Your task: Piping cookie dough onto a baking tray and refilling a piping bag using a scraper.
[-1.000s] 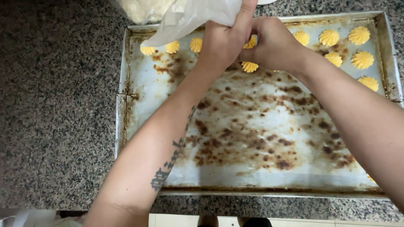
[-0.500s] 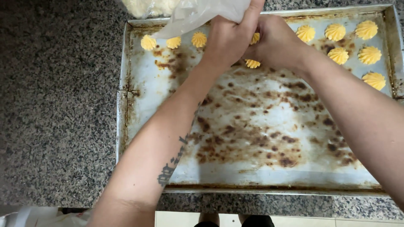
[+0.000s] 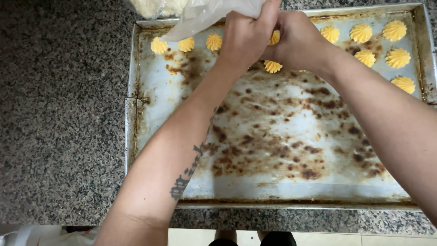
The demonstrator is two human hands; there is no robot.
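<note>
I count eleven piped yellow rosettes (image 3: 398, 58) in view: three at the far left of the tray, two partly hidden by the hands, six at the right. I see one metal baking tray (image 3: 133, 136), one clear piping bag (image 3: 200, 13), two hands, and one dark speckled tabletop (image 3: 59, 114).

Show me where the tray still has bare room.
Free: the stained middle and near half of the tray, below the dough swirls. Also the counter left of the tray. Crowded: the far edge, where both hands, left hand and right hand, grip the piping bag.
</note>
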